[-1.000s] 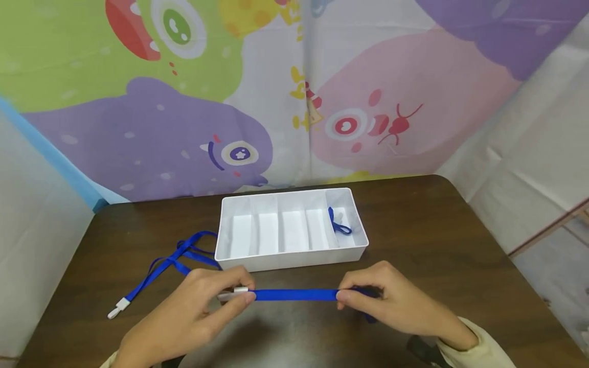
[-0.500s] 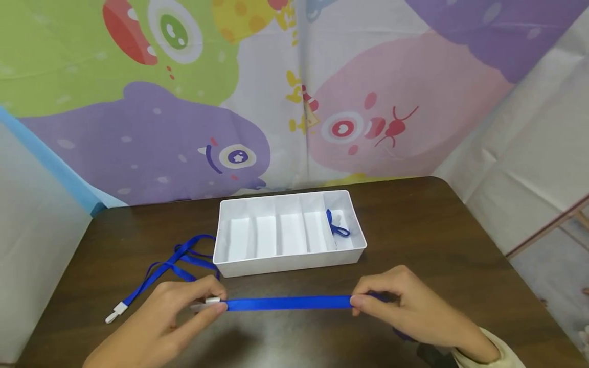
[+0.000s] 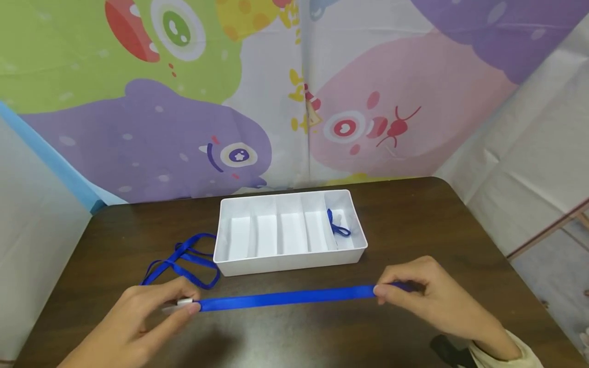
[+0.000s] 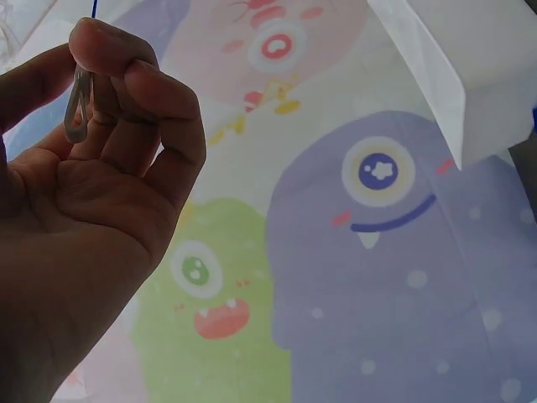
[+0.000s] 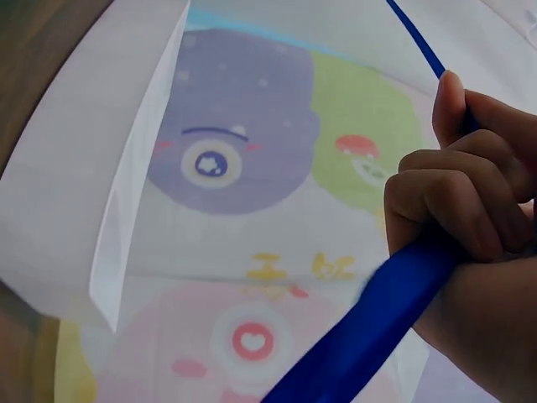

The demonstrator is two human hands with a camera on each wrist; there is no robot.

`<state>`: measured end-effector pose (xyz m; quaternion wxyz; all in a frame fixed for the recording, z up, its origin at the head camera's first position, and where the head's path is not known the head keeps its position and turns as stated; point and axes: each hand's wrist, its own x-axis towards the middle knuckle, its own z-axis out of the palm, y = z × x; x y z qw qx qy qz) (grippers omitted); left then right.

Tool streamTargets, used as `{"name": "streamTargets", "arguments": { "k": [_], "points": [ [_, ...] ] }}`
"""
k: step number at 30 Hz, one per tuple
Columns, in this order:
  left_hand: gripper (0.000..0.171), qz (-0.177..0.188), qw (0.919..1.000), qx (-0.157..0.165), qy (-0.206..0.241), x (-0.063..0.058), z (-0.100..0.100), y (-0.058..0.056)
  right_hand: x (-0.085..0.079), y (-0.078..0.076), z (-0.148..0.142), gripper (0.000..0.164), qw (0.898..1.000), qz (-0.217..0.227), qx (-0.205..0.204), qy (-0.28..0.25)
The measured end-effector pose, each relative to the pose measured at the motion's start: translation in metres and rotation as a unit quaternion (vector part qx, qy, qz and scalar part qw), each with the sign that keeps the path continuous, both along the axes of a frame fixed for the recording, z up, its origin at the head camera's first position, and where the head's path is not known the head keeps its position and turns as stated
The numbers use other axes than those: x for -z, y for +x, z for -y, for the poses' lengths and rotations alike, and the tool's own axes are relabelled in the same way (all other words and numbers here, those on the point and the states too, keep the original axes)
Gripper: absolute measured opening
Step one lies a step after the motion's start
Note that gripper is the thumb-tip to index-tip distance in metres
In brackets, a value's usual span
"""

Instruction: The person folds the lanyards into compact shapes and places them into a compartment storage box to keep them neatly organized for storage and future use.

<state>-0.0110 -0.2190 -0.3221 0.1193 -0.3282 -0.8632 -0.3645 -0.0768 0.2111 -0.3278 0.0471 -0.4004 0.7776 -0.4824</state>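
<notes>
A blue lanyard (image 3: pixel 285 298) is stretched between both hands in front of the white box. My left hand (image 3: pixel 138 319) pinches its clip end between thumb and fingers; the pale plastic clip (image 4: pixel 77 117) pokes out into the palm in the left wrist view. At the other end my right hand (image 3: pixel 432 296) pinches the strap between thumb and forefinger. In the right wrist view more blue strap (image 5: pixel 361 336) runs out below the curled fingers of that hand. The strap's right part rises slightly higher than its left in the head view.
A white box (image 3: pixel 285 263) with several compartments stands behind the hands. Its rightmost compartment holds a small blue looped cord (image 3: pixel 339 230). A second blue lanyard (image 3: pixel 184 253) lies on the dark table (image 3: pixel 414 220) left of the box. A cartoon-printed cloth (image 3: pixel 285 102) hangs behind.
My hands have moved apart, left hand to the left and right hand to the right. The blue strap between them shows a longer stretch. The left hand now covers the other lanyard's clip.
</notes>
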Motion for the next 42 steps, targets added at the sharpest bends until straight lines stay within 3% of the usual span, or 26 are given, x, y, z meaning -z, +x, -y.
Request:
{"name": "streamTargets", "arguments": {
  "k": [6, 18, 29, 35, 42],
  "points": [
    [0.044, 0.021, 0.9993, -0.022, -0.020, 0.001, 0.010, 0.004, 0.005, -0.004, -0.013, 0.034, 1.000, -0.011, 0.023, 0.007],
    [0.044, 0.039, 0.9987, -0.032, -0.002, 0.008, 0.028, 0.009, -0.015, -0.008, -0.050, 0.036, 0.994, -0.015, 0.085, 0.067],
    [0.044, 0.022, 0.9982, -0.055, -0.014, 0.014, 0.043, 0.008, -0.004, -0.013, -0.074, 0.035, 0.992, -0.038, 0.096, 0.068],
    [0.044, 0.032, 0.9972, -0.066, -0.016, 0.016, 0.048, 0.008, 0.006, -0.018, -0.088, 0.035, 0.997, 0.009, 0.068, 0.039],
    [0.044, 0.034, 0.9970, -0.066, -0.020, 0.019, 0.050, 0.006, 0.024, -0.025, -0.100, 0.039, 0.996, 0.042, 0.011, -0.078]
  ]
}}
